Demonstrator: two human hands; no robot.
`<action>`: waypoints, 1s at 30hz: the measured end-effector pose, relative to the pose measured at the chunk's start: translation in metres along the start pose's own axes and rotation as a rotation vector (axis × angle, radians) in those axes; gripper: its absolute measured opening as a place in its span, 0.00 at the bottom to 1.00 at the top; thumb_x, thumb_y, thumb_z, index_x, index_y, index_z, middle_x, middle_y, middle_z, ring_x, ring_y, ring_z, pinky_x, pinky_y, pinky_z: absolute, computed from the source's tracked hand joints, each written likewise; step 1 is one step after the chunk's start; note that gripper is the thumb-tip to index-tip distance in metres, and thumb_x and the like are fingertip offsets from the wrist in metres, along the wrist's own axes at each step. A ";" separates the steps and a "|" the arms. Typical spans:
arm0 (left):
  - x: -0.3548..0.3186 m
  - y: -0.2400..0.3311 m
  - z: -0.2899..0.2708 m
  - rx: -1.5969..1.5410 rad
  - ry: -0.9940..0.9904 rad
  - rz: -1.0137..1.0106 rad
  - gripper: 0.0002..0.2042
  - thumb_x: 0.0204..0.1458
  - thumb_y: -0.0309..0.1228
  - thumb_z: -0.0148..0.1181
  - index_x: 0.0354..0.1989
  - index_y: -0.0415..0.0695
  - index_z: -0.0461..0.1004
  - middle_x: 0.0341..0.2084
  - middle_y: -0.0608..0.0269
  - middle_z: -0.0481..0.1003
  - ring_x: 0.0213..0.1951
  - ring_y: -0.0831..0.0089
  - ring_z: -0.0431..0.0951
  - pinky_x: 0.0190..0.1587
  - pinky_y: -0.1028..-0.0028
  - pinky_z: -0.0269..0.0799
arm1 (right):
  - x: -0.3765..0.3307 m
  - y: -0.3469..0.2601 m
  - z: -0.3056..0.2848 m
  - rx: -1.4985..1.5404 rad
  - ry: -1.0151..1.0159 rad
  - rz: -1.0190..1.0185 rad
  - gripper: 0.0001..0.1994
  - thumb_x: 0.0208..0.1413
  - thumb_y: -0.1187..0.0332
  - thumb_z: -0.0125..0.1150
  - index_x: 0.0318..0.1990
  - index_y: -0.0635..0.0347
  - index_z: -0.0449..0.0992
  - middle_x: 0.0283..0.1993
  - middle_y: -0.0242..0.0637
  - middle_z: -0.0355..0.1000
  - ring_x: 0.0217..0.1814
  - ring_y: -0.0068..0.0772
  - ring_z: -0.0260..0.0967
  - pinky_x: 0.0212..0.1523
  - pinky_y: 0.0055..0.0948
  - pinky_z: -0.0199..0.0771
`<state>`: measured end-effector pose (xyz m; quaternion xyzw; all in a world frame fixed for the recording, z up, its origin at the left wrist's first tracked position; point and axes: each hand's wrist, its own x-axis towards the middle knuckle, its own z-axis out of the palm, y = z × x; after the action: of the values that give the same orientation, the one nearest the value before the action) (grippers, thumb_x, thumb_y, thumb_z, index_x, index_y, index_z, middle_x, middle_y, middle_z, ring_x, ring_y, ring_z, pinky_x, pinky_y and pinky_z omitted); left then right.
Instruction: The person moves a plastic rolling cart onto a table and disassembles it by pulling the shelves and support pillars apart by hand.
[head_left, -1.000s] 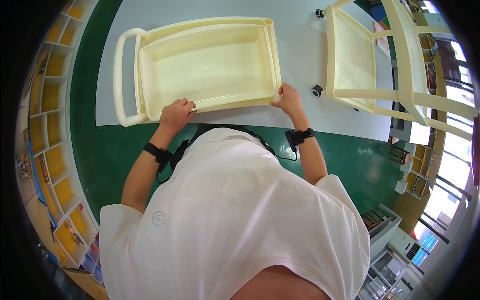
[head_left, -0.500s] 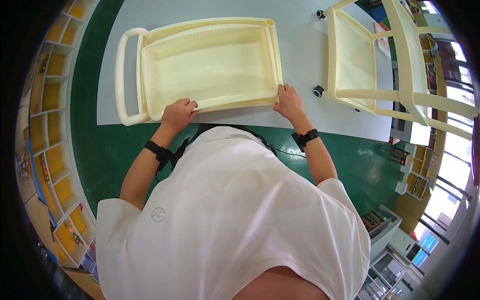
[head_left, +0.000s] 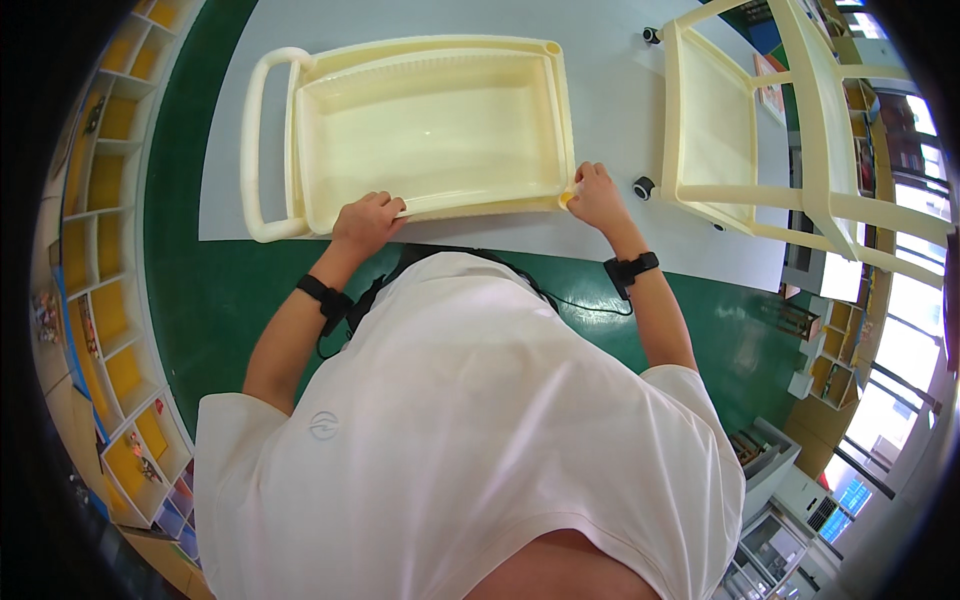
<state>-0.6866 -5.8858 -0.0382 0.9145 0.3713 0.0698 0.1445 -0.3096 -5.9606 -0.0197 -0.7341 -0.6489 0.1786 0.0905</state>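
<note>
A cream plastic cart tray (head_left: 430, 130) lies on the grey table in front of me, a looped handle (head_left: 254, 150) at its left end. Inside its outer frame runs a ribbed inner wall. My left hand (head_left: 368, 222) is closed over the near rim, left of the middle, fingertips curled inward. At the near right corner, my right hand (head_left: 600, 198) is closed with its fingertips against a small yellow-orange spot (head_left: 567, 198). Whether this hand grips the corner or a small part is hidden by the fingers. The far right corner has a round socket (head_left: 553, 48).
A partly built cream cart frame (head_left: 710, 130) with black casters (head_left: 643, 187) rests on its side at the right of the table (head_left: 610, 110). White cubby shelves (head_left: 110, 230) with yellow backs line the left. A dark cable (head_left: 590, 308) hangs by my waist.
My right hand has shifted slightly right and outward at the near right corner, showing the yellow-orange spot. My left hand stays on the rim. The whole view has shifted a little.
</note>
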 end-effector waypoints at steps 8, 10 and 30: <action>-0.007 -0.003 -0.018 -0.100 -0.092 -0.010 0.11 0.48 0.40 0.54 0.36 0.49 0.69 0.30 0.63 0.70 0.36 0.63 0.72 0.33 0.65 0.70 | 0.031 -0.094 -0.034 0.478 0.053 -0.269 0.14 0.42 0.74 0.55 0.41 0.59 0.69 0.43 0.42 0.65 0.45 0.44 0.66 0.45 0.37 0.71; -0.005 -0.002 -0.045 -0.118 -0.042 0.042 0.14 0.46 0.39 0.56 0.40 0.48 0.68 0.33 0.63 0.70 0.37 0.62 0.71 0.38 0.67 0.69 | 0.036 -0.091 -0.006 0.303 0.033 -0.365 0.17 0.44 0.71 0.56 0.45 0.57 0.69 0.48 0.42 0.63 0.49 0.44 0.64 0.47 0.39 0.69; -0.059 -0.085 -0.076 0.276 -0.322 -0.173 0.12 0.41 0.41 0.62 0.28 0.46 0.71 0.22 0.58 0.74 0.27 0.60 0.75 0.29 0.63 0.68 | 0.091 -0.168 0.076 -0.359 -0.408 -0.522 0.37 0.42 0.42 0.58 0.61 0.19 0.48 0.70 0.28 0.28 0.70 0.53 0.22 0.50 0.78 0.42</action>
<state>-0.8021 -5.8528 0.0057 0.8897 0.4266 -0.1413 0.0810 -0.4846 -5.8551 -0.0418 -0.4974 -0.8399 0.1754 -0.1282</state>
